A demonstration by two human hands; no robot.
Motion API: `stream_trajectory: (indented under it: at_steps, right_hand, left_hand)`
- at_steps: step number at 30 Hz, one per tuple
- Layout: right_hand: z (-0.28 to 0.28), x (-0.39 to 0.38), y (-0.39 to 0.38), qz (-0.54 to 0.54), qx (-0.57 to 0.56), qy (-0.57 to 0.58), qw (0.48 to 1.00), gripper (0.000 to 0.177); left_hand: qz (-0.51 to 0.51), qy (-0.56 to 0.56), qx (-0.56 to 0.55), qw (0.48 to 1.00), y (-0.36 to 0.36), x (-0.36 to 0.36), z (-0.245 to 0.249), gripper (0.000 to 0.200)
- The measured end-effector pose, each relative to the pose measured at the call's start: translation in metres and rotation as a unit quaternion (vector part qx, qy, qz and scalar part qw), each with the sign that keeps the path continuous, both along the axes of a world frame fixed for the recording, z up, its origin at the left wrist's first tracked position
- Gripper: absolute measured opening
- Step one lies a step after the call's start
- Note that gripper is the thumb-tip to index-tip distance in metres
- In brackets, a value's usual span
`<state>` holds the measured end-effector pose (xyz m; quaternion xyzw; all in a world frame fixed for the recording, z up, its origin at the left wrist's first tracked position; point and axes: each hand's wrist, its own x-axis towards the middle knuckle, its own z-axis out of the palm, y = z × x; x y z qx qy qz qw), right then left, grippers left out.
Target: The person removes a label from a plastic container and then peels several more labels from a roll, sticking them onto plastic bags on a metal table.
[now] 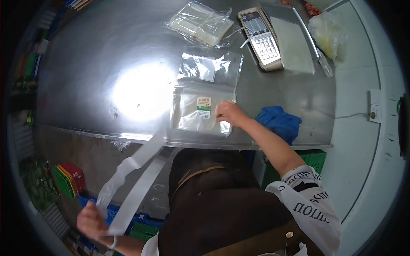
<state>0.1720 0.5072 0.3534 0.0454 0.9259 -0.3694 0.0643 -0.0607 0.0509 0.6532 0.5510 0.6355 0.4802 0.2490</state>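
Observation:
My left hand point(92, 222), low at the left, is closed round a long whitish strip of label backing paper point(128, 209). The strip loops up towards the table edge, and its upper part is blurred. My right hand point(232, 113) rests at the right side of a stack of clear plastic bags point(185, 113), its fingers curled together against the top bag. Whether they pinch the film is hidden. A small green and white label point(204, 107) sits on the top bag, just left of my fingertips. Another clear bag point(192, 64) lies directly behind, with a pale rectangle on it.
A wrapped pack of bags point(200, 23) and a keypad device point(261, 39) stand at the back of the metal table point(85, 94). A blue cloth point(279, 123) lies right of my forearm. Coloured crates point(70, 181) and a green crate point(316, 160) are below table level.

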Motion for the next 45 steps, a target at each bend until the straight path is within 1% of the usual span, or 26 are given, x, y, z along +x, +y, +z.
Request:
stream_trajectory:
  at_steps: [1, 4, 7, 10, 13, 15, 17, 18, 21, 22, 23, 24, 25, 26, 27, 28, 29, 30, 31, 33, 35, 38, 39, 41, 43, 45]
  right_hand:
    - [0.001, -0.002, 0.004, 0.004, -0.027, -0.03, 0.999, 0.019]
    - [0.006, -0.001, -0.001, 0.0, 0.004, -0.046, 0.999, 0.023]
    - [0.009, -0.007, -0.018, -0.073, 0.026, 0.042, 0.996, 0.031]
    - [0.013, -0.017, -0.032, -0.029, 0.142, 0.152, 0.978, 0.032]
    - [0.016, -0.023, -0.042, -0.043, 0.162, 0.089, 0.982, 0.027]
    - [0.01, -0.023, -0.041, -0.036, 0.158, 0.103, 0.981, 0.027]
    - [0.001, -0.021, -0.039, -0.044, 0.146, 0.115, 0.982, 0.027]
    - [-0.004, -0.02, -0.037, -0.055, 0.136, 0.122, 0.982, 0.027]
    - [-0.001, -0.019, -0.037, -0.075, 0.114, 0.118, 0.984, 0.024]
    - [0.002, -0.019, -0.04, -0.081, 0.107, 0.113, 0.985, 0.023]
    - [0.005, -0.02, -0.043, -0.073, 0.125, 0.111, 0.983, 0.022]
    - [0.007, -0.02, -0.047, -0.065, 0.143, 0.108, 0.982, 0.021]
    - [0.009, -0.021, -0.051, -0.055, 0.162, 0.105, 0.98, 0.02]
    - [0.01, -0.021, -0.056, -0.073, 0.164, 0.097, 0.979, 0.019]
    - [0.01, -0.022, -0.062, -0.091, 0.166, 0.09, 0.978, 0.019]
    - [0.01, -0.027, -0.063, -0.108, 0.171, 0.085, 0.976, 0.019]
    - [0.01, -0.031, -0.06, -0.112, 0.175, 0.089, 0.974, 0.018]
    - [0.011, -0.03, -0.062, -0.114, 0.175, 0.088, 0.974, 0.018]
    - [0.012, -0.026, -0.067, -0.116, 0.172, 0.083, 0.975, 0.017]
    - [0.013, -0.022, -0.068, -0.127, 0.155, 0.083, 0.976, 0.016]
    - [0.012, -0.023, -0.064, -0.132, 0.15, 0.094, 0.975, 0.016]
    - [0.003, -0.024, -0.059, -0.124, 0.149, 0.109, 0.975, 0.015]
    - [0.007, -0.024, -0.06, -0.122, 0.145, 0.109, 0.976, 0.015]
    - [0.011, -0.023, -0.061, -0.122, 0.131, 0.11, 0.978, 0.015]
    - [0.009, -0.022, -0.059, -0.122, 0.114, 0.113, 0.979, 0.015]
    - [-0.001, -0.025, -0.056, -0.188, 0.053, 0.046, 0.98, 0.015]
  left_hand:
    - [0.01, 0.001, 0.011, 1.0, -0.013, 0.007, 0.014, 0.024]
    - [0.065, -0.005, 0.061, 0.996, -0.044, 0.032, 0.049, 0.019]
    - [0.144, -0.018, 0.135, 0.98, -0.069, 0.063, 0.073, 0.016]
    - [0.237, -0.028, 0.21, 0.948, -0.088, 0.09, 0.089, 0.016]
    - [0.316, -0.029, 0.264, 0.911, -0.097, 0.11, 0.098, 0.019]
    - [0.357, -0.029, 0.281, 0.89, -0.1, 0.116, 0.097, 0.022]
    - [0.349, -0.056, 0.286, 0.891, -0.102, 0.114, 0.09, 0.026]
    - [0.227, -0.138, 0.289, 0.92, -0.09, 0.108, 0.086, 0.018]
    - [0.448, -0.1, 0.287, 0.841, -0.047, 0.105, 0.063, 0.025]
    - [0.385, -0.128, 0.287, 0.868, -0.034, 0.095, 0.055, 0.025]
    - [0.391, -0.139, 0.29, 0.862, -0.027, 0.085, 0.042, 0.025]
    - [0.388, -0.175, 0.26, 0.867, -0.024, 0.073, 0.028, 0.023]
    - [0.349, -0.191, 0.238, 0.886, -0.012, 0.061, 0.014, 0.02]
    - [0.401, -0.206, 0.178, 0.875, 0.001, 0.056, -0.002, 0.018]
    - [0.281, -0.24, 0.083, 0.925, -0.011, 0.029, -0.03, 0.02]
    - [0.204, -0.205, 0.055, 0.956, 0.036, 0.032, -0.036, 0.022]
    - [0.104, -0.229, 0.047, 0.967, 0.063, 0.026, -0.052, 0.023]
    - [0.019, -0.189, -0.006, 0.982, 0.087, 0.016, -0.067, 0.022]
    - [0.015, -0.243, -0.135, 0.96, 0.104, 0.014, -0.089, 0.013]
    - [-0.048, -0.219, -0.181, 0.958, 0.147, 0.019, -0.134, 0.003]
    - [-0.098, -0.147, -0.138, 0.975, 0.179, 0.022, -0.177, 0.003]
    - [-0.12, -0.142, -0.142, 0.972, 0.21, 0.024, -0.234, 0.005]
    - [-0.131, -0.107, -0.149, 0.974, 0.217, 0.024, -0.248, 0.006]
    - [-0.157, -0.036, -0.166, 0.973, 0.224, 0.025, -0.269, 0.007]
    - [-0.153, -0.021, -0.162, 0.974, 0.226, 0.027, -0.276, 0.011]
    - [-0.154, -0.012, -0.165, 0.974, 0.225, 0.027, -0.28, 0.011]
